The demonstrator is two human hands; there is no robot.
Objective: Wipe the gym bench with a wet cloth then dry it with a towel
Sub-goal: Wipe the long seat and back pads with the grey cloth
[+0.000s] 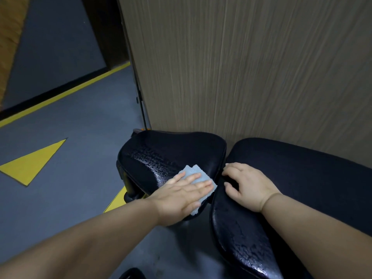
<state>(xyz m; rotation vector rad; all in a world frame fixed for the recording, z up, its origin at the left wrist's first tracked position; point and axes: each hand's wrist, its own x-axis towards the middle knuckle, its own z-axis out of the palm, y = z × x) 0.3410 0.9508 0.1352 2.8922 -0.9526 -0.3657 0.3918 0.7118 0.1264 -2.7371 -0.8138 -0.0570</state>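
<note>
The black padded surface is in two parts with a narrow gap between them: a small pad on the left and a long pad that runs from the gap toward the right and down to the bottom edge of the view. A light blue cloth, folded into a rough square, lies on the near right corner of the small pad, its edge just reaching the gap. The left hand lies open and flat on top of the cloth, fingers straight and together, pressing it onto the pad; corners of the cloth show beyond the fingertips and under the heel of the palm. The right hand sits on the end of the long pad beside the gap, its fingers bent over the pad's edge and the thumb along the near side, holding that end. Both pads shine with a beaded wet film, on the small pad just beyond the cloth and on the near stretch of the long pad. A wood-grain panel stands right behind the pads. To the left is a grey floor marked with a yellow triangle and a yellow line. A black frame part shows under the small pad's left side.
</note>
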